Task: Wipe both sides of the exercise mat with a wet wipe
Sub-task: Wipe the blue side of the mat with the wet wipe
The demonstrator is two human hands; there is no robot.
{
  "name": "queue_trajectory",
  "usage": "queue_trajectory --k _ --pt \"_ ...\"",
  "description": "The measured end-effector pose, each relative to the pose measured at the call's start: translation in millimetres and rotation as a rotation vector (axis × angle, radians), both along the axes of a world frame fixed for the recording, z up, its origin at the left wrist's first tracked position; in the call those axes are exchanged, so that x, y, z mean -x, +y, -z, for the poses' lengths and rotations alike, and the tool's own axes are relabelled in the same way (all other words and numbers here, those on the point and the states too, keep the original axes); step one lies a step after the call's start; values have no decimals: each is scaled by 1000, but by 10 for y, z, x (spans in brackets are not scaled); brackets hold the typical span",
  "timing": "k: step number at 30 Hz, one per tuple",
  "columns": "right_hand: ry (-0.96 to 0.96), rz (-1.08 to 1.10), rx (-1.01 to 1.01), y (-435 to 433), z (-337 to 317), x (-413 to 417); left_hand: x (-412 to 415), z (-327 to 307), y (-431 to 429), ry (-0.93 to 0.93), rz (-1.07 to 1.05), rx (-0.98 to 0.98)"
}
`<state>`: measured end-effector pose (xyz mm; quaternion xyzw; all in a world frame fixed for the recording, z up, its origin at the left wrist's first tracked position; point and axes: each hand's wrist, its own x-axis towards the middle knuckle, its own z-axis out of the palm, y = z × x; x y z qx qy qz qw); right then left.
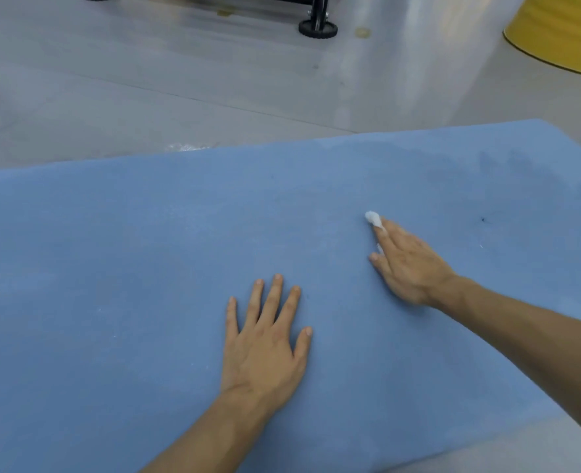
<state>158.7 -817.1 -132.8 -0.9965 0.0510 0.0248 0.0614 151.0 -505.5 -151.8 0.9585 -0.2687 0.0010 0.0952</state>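
Observation:
A blue exercise mat (145, 250) lies flat on the floor and fills most of the view. My left hand (265, 343) rests flat on it, fingers spread, near the middle. To its right, my right hand (408, 264) presses a small white wet wipe (373, 218) onto the mat with straight fingers; only the wipe's tip shows beyond my fingertips. Darker damp patches mark the mat at its far right.
Grey floor (145, 80) surrounds the mat. A black frame with a wheeled foot (318, 27) stands at the top centre. A yellow round object (562, 32) sits at the top right. A crinkled clear bit of plastic (186, 146) lies by the mat's far edge.

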Motion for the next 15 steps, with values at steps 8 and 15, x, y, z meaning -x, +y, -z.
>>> queue_trajectory --k 8,15 --pt "111 -473 -69 756 -172 437 22 23 -101 5 -41 7" --pt "50 -305 5 332 -139 206 26 36 -103 -30 -28 -12"
